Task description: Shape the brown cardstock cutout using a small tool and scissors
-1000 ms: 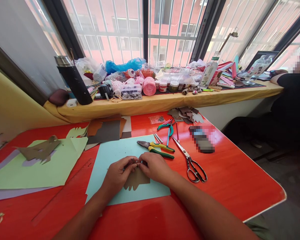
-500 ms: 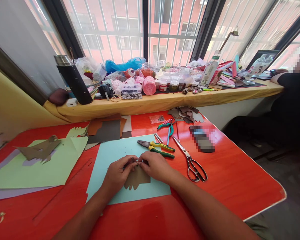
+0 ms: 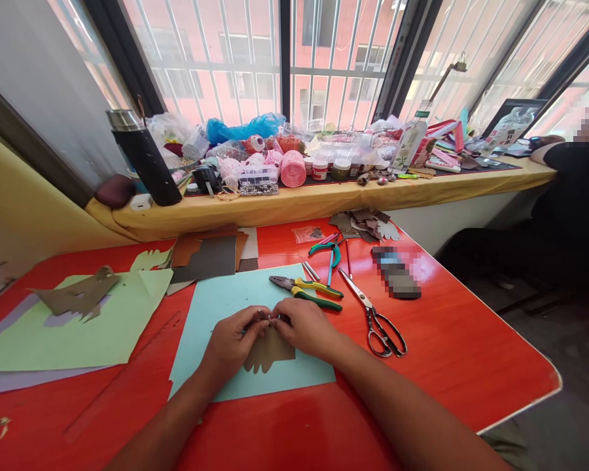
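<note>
My left hand (image 3: 234, 337) and my right hand (image 3: 307, 327) meet fingertip to fingertip over a light blue sheet (image 3: 196, 340). Both are closed in a pinch at the top edge of a brown cut piece (image 3: 269, 353), which has a scalloped lower left edge. A tiny part between the fingertips is too small to make out. Just beyond my right hand lie yellow-green pliers (image 3: 314, 286), and scissors (image 3: 379, 320) with black handles rest to the right.
Teal pliers (image 3: 330, 248), a phone (image 3: 397, 273) and leather scraps (image 3: 366, 224) lie at the back. A green sheet (image 3: 127, 327) with a brown offcut (image 3: 81, 294) is on the left. A black flask (image 3: 147, 160) stands on the crowded sill. A person (image 3: 574, 183) sits at the right.
</note>
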Demonstrator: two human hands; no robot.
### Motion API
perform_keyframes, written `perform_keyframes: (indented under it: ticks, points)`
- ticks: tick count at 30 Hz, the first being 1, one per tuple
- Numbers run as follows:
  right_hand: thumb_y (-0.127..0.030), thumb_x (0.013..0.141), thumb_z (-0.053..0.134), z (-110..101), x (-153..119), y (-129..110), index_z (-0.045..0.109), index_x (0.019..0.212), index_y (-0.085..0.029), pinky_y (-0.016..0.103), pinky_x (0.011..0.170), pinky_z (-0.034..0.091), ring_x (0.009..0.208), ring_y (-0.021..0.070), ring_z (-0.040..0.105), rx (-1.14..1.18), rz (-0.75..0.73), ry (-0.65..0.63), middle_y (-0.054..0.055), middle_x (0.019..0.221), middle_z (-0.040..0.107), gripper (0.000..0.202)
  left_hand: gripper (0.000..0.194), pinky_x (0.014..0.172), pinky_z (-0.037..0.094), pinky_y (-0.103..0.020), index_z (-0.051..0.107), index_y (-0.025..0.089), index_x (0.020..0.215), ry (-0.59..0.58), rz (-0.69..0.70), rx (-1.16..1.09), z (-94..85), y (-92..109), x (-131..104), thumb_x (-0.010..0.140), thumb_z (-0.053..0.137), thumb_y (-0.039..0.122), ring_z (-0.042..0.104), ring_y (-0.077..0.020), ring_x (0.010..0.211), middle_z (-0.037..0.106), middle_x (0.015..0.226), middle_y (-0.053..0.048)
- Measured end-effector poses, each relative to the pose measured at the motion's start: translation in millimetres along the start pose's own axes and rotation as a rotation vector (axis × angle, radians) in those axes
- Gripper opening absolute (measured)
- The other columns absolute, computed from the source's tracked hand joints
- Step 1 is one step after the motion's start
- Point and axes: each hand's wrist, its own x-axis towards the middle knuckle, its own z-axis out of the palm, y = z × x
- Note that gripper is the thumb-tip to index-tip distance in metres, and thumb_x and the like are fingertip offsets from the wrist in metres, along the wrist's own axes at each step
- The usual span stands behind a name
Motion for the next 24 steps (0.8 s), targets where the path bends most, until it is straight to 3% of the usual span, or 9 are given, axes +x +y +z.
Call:
perform_keyframes:
  ticks: [12,24]
  points:
    - [-0.021,0.097,0.062,-13.2,1.5,5.2,0.074,0.092,-0.02,0.024,0.062,0.034,0.071,0.0139,0.057,0.169,0.039,-0.021,0.0,0.082,0.071,0.014,0.024,0.072,0.054,-0.026,0.071,0.026,0.111,-0.002,-0.009,0.005,0.8,-0.1,0.1,0.098,0.054,0.034,0.069,-0.0162,0.073,0.076,0.089,0.0]
    - [-0.024,0.094,0.068,-4.6,-1.3,-2.2,0.078,0.1,-0.022,0.026,0.066,0.034,0.083,0.0179,0.064,0.017,0.033,-0.024,0.003,0.091,0.076,0.012,0.022,0.072,0.053,-0.025,0.071,0.026,0.108,-0.002,0.014,0.032,-0.5,1.2,0.7,0.098,0.053,0.032,0.067,-0.0165,0.073,0.073,0.085,0.001]
